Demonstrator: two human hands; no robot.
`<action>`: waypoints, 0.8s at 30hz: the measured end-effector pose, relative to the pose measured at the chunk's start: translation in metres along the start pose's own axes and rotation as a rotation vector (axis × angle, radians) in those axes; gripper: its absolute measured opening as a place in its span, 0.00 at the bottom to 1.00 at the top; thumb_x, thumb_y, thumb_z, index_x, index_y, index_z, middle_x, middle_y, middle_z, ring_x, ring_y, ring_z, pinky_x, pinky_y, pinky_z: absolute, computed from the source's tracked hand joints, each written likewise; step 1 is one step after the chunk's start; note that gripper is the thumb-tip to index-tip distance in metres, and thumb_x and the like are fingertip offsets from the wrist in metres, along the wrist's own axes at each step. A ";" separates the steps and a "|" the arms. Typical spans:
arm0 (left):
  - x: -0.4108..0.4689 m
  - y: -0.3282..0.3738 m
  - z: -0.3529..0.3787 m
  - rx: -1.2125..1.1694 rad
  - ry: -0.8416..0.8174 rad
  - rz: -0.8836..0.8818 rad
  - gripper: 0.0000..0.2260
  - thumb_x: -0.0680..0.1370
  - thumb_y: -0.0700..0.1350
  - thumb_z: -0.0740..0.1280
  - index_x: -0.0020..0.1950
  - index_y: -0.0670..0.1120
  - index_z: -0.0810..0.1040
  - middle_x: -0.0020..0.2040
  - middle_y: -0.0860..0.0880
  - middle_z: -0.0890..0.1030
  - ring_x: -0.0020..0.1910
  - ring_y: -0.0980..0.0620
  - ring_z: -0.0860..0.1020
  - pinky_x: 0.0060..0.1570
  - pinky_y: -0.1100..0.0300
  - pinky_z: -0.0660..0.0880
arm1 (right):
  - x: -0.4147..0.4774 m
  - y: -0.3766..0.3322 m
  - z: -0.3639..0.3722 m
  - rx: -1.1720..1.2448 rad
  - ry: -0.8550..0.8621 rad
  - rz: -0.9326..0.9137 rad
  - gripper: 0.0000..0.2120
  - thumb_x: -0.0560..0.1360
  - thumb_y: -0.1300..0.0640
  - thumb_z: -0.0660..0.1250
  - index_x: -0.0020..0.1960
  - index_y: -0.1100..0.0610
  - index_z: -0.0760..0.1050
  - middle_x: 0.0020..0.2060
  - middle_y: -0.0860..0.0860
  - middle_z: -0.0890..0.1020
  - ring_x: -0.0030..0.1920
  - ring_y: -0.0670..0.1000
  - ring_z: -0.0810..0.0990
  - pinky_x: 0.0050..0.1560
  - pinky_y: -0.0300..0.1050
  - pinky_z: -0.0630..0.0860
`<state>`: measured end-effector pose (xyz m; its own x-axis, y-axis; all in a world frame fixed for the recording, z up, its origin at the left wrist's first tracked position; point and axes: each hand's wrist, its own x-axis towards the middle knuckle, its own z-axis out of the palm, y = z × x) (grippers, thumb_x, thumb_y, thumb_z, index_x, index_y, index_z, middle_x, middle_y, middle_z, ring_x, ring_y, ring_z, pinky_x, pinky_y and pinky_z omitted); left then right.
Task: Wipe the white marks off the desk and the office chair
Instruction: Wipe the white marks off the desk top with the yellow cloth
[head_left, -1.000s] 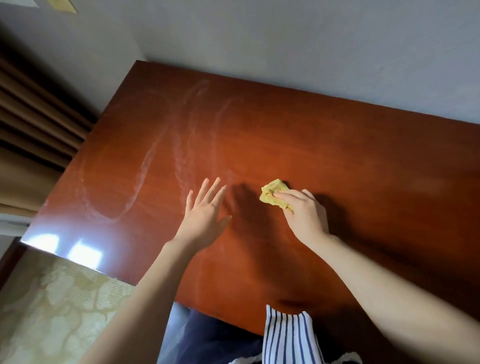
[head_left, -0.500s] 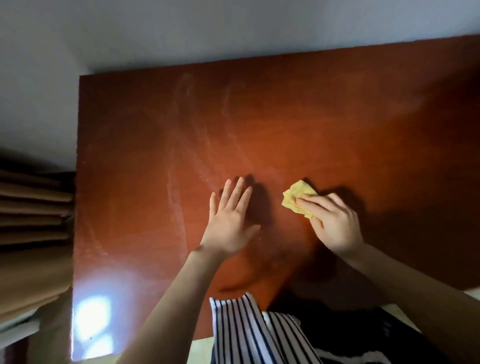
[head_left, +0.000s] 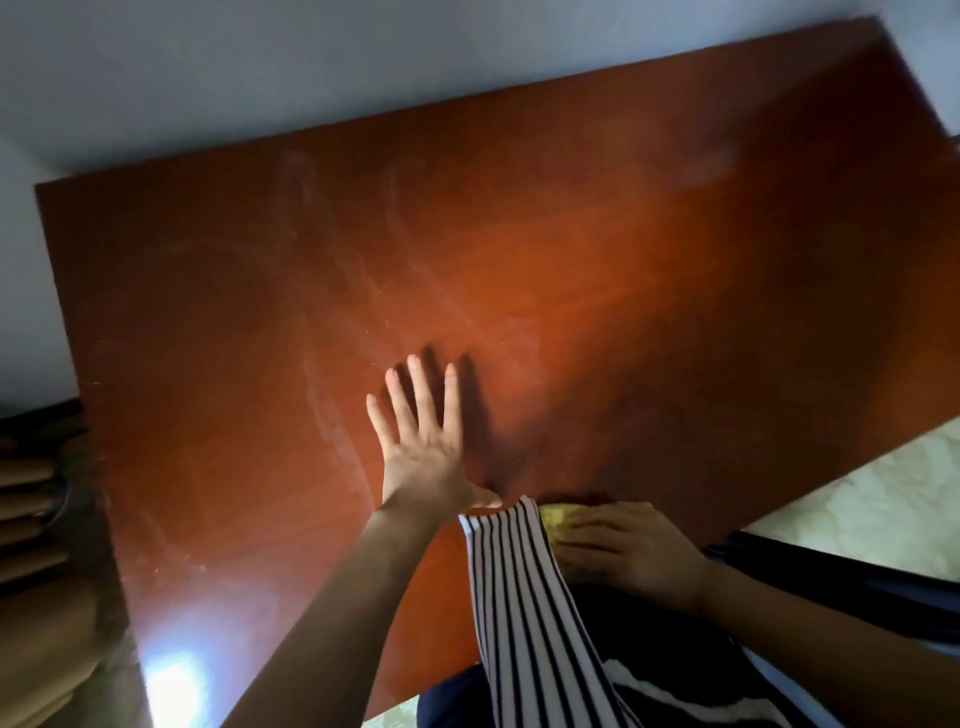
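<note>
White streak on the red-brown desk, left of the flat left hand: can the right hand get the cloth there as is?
Probably not directly: the left hand and forearm lie between the right hand, holding the crumpled yellow cloth, and that white streak.

A plain pale grey wall (head_left: 363, 62) runs along the far edge of the glossy reddish-brown wooden tabletop (head_left: 623, 249) and turns down its left side. At the lower left, just beside the tabletop's left edge, tan curtains (head_left: 31, 519) hang in heavy folds, dim in shadow. A bright white patch of reflected light (head_left: 171, 680) sits on the tabletop's near left corner. To the right, past the near edge, lies a pale cream floor (head_left: 872, 509) with a marbled pattern.
</note>
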<state>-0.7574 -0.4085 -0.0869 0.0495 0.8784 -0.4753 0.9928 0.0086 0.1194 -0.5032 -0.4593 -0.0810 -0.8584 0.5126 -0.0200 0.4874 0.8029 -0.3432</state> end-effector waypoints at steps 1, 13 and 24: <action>-0.004 0.000 0.004 -0.009 -0.009 -0.040 0.69 0.57 0.78 0.64 0.67 0.41 0.19 0.69 0.34 0.24 0.71 0.31 0.30 0.65 0.33 0.31 | 0.002 0.003 -0.003 -0.003 -0.018 -0.038 0.12 0.76 0.47 0.63 0.52 0.48 0.83 0.53 0.43 0.83 0.51 0.47 0.82 0.45 0.38 0.77; -0.016 -0.001 0.016 -0.003 -0.001 -0.172 0.69 0.56 0.80 0.61 0.66 0.38 0.18 0.72 0.36 0.28 0.73 0.38 0.30 0.63 0.33 0.29 | 0.129 0.109 -0.056 -0.049 0.091 0.023 0.19 0.63 0.74 0.71 0.49 0.57 0.84 0.48 0.49 0.84 0.44 0.55 0.82 0.37 0.47 0.81; -0.016 0.009 0.006 0.154 -0.091 -0.251 0.68 0.55 0.80 0.62 0.70 0.39 0.24 0.74 0.37 0.30 0.74 0.41 0.32 0.65 0.33 0.33 | 0.221 0.167 -0.060 -0.013 0.299 0.571 0.17 0.77 0.65 0.62 0.61 0.49 0.78 0.57 0.51 0.80 0.56 0.57 0.74 0.50 0.52 0.74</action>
<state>-0.7481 -0.4252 -0.0836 -0.1970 0.8116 -0.5500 0.9797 0.1417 -0.1419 -0.6024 -0.1936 -0.0859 -0.3826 0.9215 0.0664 0.8579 0.3810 -0.3448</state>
